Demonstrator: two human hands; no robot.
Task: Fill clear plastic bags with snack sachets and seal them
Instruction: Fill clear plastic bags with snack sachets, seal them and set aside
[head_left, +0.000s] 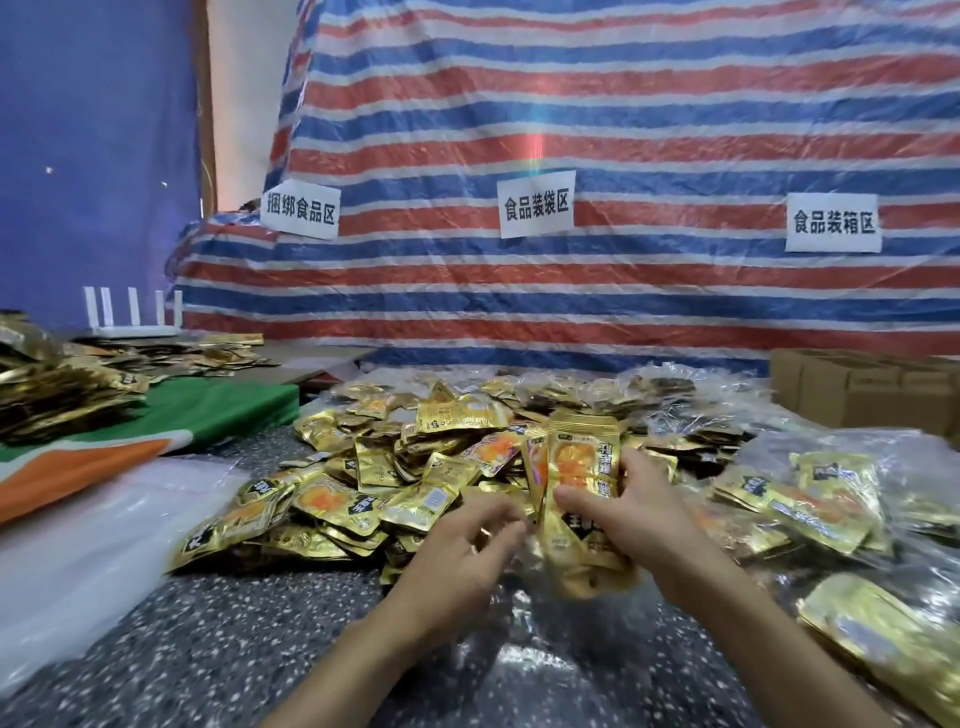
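A heap of loose gold snack sachets (395, 467) covers the middle of the speckled table (218, 639). My right hand (639, 512) grips an upright stack of gold sachets (582, 457), thumb in front and fingers behind. A clear plastic bag (587, 571) hangs around the lower part of that stack. My left hand (462, 551) is just left of the stack, its fingers curled at the bag's edge; whether they pinch the bag I cannot tell.
Filled clear bags of sachets (810, 499) lie at the right. A pile of empty clear bags (98, 540) sits at the left beside a green and orange cloth (171, 421). Cardboard boxes (862, 389) stand back right. A striped tarp (571, 156) carries three paper signs.
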